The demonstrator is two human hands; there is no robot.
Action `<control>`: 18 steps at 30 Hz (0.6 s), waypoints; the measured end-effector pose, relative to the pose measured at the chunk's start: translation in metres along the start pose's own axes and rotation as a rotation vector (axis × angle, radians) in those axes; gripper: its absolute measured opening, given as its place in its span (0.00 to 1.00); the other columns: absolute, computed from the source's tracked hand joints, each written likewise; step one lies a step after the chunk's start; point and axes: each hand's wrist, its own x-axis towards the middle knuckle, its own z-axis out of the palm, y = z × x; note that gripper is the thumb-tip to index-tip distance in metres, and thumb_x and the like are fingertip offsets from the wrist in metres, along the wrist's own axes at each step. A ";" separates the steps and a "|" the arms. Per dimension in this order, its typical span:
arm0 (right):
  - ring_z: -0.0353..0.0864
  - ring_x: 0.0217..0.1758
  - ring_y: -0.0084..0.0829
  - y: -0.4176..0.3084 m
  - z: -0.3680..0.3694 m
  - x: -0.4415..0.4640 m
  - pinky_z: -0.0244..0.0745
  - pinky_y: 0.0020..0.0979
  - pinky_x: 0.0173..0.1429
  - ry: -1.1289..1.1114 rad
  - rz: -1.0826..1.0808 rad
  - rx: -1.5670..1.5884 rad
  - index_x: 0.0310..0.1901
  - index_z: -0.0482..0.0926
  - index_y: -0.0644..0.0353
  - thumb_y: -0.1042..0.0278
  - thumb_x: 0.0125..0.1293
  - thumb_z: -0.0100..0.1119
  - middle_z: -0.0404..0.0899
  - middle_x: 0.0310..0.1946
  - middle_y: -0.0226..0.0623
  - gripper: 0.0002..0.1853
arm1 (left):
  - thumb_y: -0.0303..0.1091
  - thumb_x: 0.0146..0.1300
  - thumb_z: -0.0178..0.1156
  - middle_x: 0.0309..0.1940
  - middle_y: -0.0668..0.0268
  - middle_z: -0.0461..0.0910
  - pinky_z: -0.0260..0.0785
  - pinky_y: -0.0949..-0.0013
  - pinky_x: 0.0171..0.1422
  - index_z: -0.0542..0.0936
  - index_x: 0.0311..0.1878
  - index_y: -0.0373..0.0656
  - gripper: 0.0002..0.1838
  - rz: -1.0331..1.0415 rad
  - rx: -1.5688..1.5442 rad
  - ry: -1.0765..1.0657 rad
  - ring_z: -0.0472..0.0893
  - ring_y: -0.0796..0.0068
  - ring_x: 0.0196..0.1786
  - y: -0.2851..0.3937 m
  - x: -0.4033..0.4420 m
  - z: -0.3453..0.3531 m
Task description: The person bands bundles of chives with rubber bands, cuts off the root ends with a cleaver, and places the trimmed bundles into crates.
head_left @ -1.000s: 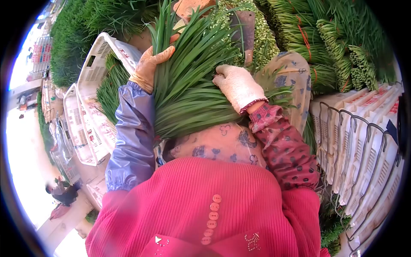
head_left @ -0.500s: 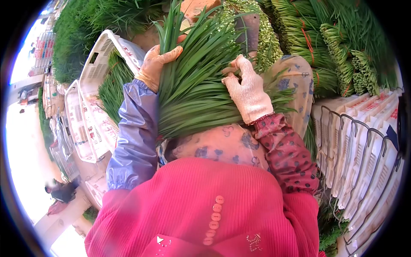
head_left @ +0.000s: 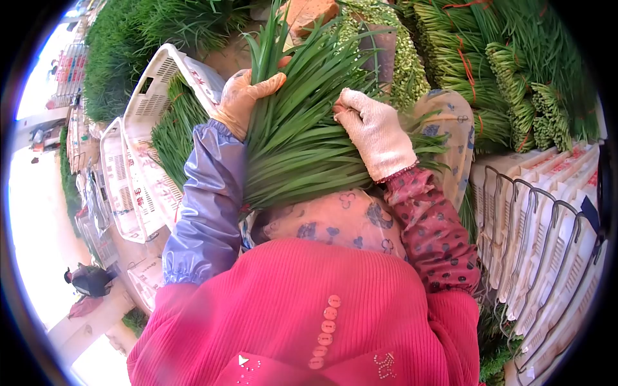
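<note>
Text legibility: none. White crate [head_left: 145, 168], left of the left hand [head_left: 248, 96]: red and dark characters [head_left: 140, 198] (too small and blurred to read). Stacked white crates [head_left: 531, 241], right of the right hand [head_left: 380, 135]: red print [head_left: 547, 163], likewise illegible.

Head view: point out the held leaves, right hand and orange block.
Leaves [head_left: 308, 125]: head view, middle of the bunch.
Right hand [head_left: 380, 134]: head view, back of the glove.
Orange block [head_left: 310, 13]: head view, visible face.
</note>
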 end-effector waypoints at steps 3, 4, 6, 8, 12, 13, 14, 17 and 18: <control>0.82 0.33 0.28 0.001 0.008 0.001 0.74 0.32 0.40 0.043 0.031 -0.054 0.45 0.78 0.63 0.70 0.68 0.60 0.81 0.30 0.41 0.08 | 0.37 0.70 0.65 0.42 0.65 0.86 0.77 0.74 0.46 0.82 0.60 0.38 0.19 0.075 0.164 0.001 0.83 0.79 0.40 -0.006 0.008 -0.010; 0.82 0.34 0.26 0.005 0.018 0.005 0.74 0.31 0.40 0.142 0.171 0.262 0.45 0.79 0.63 0.69 0.68 0.59 0.82 0.31 0.38 0.08 | 0.44 0.71 0.65 0.40 0.68 0.87 0.75 0.75 0.46 0.84 0.59 0.40 0.21 0.052 0.106 -0.007 0.82 0.83 0.39 -0.003 0.002 0.000; 0.81 0.37 0.22 -0.006 0.013 0.011 0.73 0.27 0.40 0.267 0.455 0.560 0.49 0.80 0.66 0.67 0.70 0.54 0.83 0.36 0.32 0.13 | 0.45 0.71 0.65 0.40 0.68 0.87 0.74 0.74 0.47 0.84 0.60 0.41 0.22 0.136 0.297 -0.024 0.81 0.84 0.40 0.004 -0.002 0.008; 0.82 0.41 0.25 0.004 0.003 0.017 0.72 0.26 0.40 0.389 0.534 0.601 0.51 0.78 0.67 0.64 0.70 0.50 0.83 0.42 0.38 0.16 | 0.52 0.63 0.71 0.39 0.64 0.87 0.74 0.71 0.52 0.78 0.67 0.42 0.34 0.319 0.653 -0.037 0.83 0.78 0.43 0.000 0.001 0.004; 0.84 0.45 0.40 0.031 0.000 0.010 0.76 0.35 0.46 0.182 0.520 0.216 0.52 0.78 0.61 0.62 0.69 0.51 0.83 0.45 0.48 0.16 | 0.54 0.48 0.79 0.48 0.51 0.85 0.72 0.65 0.60 0.62 0.77 0.43 0.57 0.562 1.183 0.179 0.84 0.57 0.52 0.011 -0.015 0.013; 0.84 0.48 0.45 0.032 0.001 0.003 0.78 0.39 0.49 0.014 0.429 -0.105 0.54 0.78 0.57 0.62 0.69 0.52 0.83 0.47 0.51 0.16 | 0.54 0.42 0.82 0.52 0.47 0.83 0.72 0.62 0.62 0.57 0.80 0.44 0.64 0.629 1.213 0.187 0.83 0.51 0.56 0.017 -0.020 0.016; 0.81 0.52 0.54 0.033 0.002 -0.001 0.77 0.44 0.56 -0.090 0.431 -0.189 0.53 0.78 0.56 0.61 0.70 0.50 0.79 0.48 0.57 0.15 | 0.53 0.41 0.83 0.56 0.45 0.81 0.71 0.60 0.64 0.56 0.80 0.43 0.65 0.643 1.282 0.160 0.81 0.49 0.59 0.027 -0.034 0.019; 0.81 0.52 0.53 0.052 -0.001 -0.015 0.77 0.46 0.56 -0.316 -0.131 -0.635 0.51 0.78 0.57 0.64 0.70 0.51 0.78 0.49 0.55 0.13 | 0.48 0.33 0.85 0.62 0.42 0.76 0.69 0.57 0.69 0.54 0.80 0.40 0.70 0.498 1.344 0.114 0.77 0.46 0.65 0.046 -0.082 0.010; 0.81 0.52 0.53 0.045 -0.002 -0.013 0.78 0.47 0.54 -0.359 -0.055 -0.602 0.49 0.78 0.56 0.69 0.68 0.51 0.76 0.50 0.54 0.11 | 0.48 0.30 0.86 0.64 0.42 0.75 0.68 0.55 0.70 0.53 0.80 0.40 0.72 0.437 1.389 -0.009 0.75 0.43 0.67 0.050 -0.097 0.004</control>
